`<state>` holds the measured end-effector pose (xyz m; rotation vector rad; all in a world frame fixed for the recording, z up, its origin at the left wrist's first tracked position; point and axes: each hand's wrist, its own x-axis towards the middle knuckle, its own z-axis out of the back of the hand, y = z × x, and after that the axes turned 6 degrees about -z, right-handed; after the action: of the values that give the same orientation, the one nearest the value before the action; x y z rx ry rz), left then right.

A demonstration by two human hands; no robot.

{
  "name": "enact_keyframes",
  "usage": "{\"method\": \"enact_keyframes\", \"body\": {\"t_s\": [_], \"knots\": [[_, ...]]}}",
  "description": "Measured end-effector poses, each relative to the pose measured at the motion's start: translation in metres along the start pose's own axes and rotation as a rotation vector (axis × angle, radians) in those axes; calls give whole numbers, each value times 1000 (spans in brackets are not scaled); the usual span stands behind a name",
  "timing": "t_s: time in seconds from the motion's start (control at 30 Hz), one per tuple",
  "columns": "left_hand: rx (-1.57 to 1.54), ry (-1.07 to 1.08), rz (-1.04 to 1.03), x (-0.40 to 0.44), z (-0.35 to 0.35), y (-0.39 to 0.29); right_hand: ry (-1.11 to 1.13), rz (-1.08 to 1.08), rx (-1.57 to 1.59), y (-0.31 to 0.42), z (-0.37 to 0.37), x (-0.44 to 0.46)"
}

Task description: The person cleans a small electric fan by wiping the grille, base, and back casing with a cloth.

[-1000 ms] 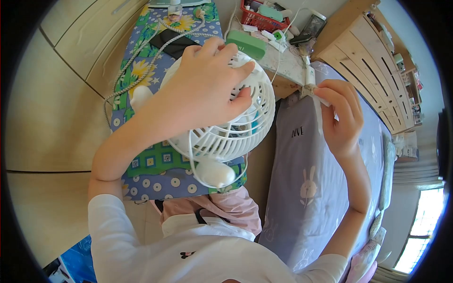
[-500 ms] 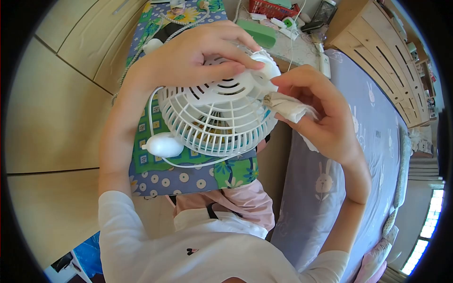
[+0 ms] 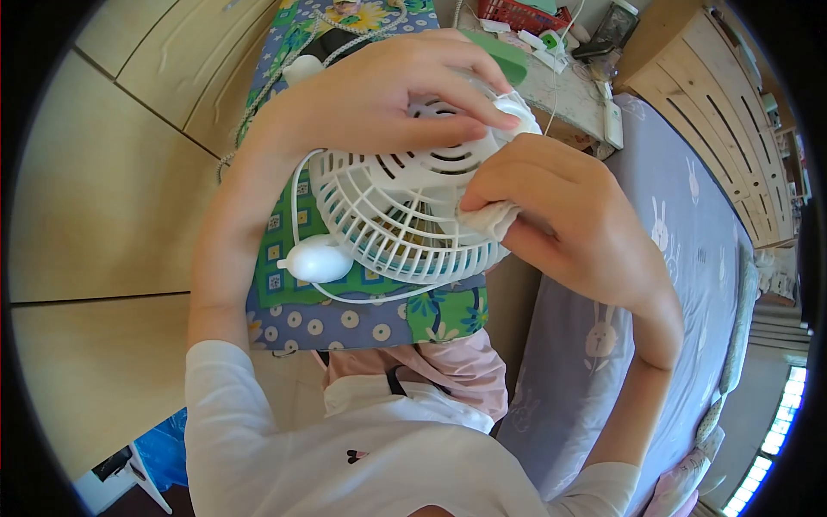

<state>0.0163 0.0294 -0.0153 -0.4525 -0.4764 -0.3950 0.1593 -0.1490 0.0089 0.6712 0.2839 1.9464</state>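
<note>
A white fan (image 3: 405, 207) with a slatted round cage lies on a patterned cloth (image 3: 362, 323). My left hand (image 3: 413, 90) spreads over the top of the cage, its fingertips on the white part at the upper right. Pinched in my right hand (image 3: 560, 207) is a whitish wipe (image 3: 491, 221), pressed against the right side of the cage. A white cord loops from the fan past a white oval piece (image 3: 317, 258) at the lower left.
To the right lies a bed with a lavender cover (image 3: 568, 345). Behind the fan are a braided cord (image 3: 258, 103), a green case (image 3: 500, 56) and a red basket (image 3: 517, 15). Pale cabinets (image 3: 103, 189) stand at left, a wooden drawer unit (image 3: 706, 112) at back right.
My right hand has come from beside the bed to the cage with the wipe. My left hand has shifted over the cage, which is now turned differently, with its oval piece further left.
</note>
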Motion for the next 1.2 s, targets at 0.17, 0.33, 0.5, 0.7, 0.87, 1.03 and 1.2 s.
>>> {"method": "enact_keyframes", "body": {"t_s": [0.17,0.33,0.5,0.7,0.87,1.03,1.2], "knots": [[49,-50,-7,1,-6,-3,-78,-19,-133,11,0,-2],[121,-133,-77,1,-10,0,-78,-105,-244,18,0,1],[69,-150,-70,-1,-11,0,-119,24,-213,12,-11,3],[104,-119,-105,3,-11,0,193,86,-227,12,15,11],[74,-155,-55,0,-12,-2,83,-14,-177,16,6,10],[83,-187,-71,-3,-14,0,-17,28,-132,13,-1,8],[84,-124,-47,-1,-13,3,95,86,-497,30,-1,11]]}}
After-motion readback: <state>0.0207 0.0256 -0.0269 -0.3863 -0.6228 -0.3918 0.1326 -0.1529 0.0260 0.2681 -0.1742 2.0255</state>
